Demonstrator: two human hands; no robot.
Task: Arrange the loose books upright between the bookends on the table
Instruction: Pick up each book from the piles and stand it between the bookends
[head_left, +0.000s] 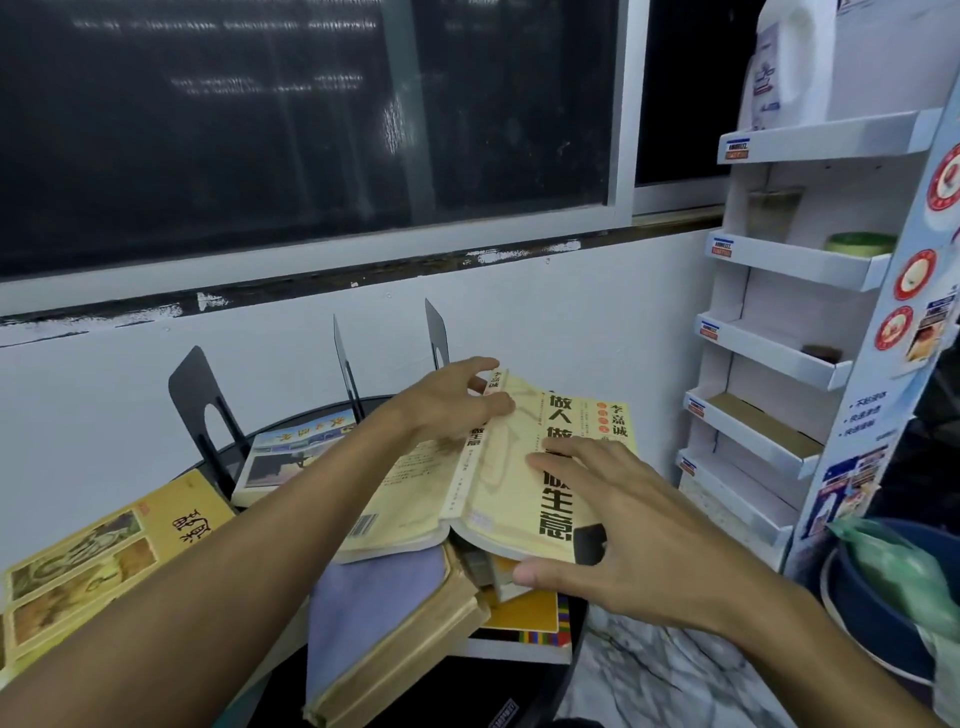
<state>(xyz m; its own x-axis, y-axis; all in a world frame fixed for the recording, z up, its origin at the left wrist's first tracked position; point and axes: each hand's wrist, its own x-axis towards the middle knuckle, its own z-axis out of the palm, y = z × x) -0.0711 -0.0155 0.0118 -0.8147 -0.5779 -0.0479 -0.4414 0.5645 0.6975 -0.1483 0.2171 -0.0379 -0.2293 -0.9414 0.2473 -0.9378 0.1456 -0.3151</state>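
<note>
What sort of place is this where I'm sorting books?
Probably a cramped corner of a home or storeroom: a round black table piled with loose books sits below a dark window, with a cardboard display rack holding odds and ends beside it.

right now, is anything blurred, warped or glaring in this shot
Head view: the wide-angle lens bows the window sill and tilts the display rack; blurred light reflections streak the dark window glass; the title on the yellow book is sharp; light is dim and even, shadows soft.
</note>
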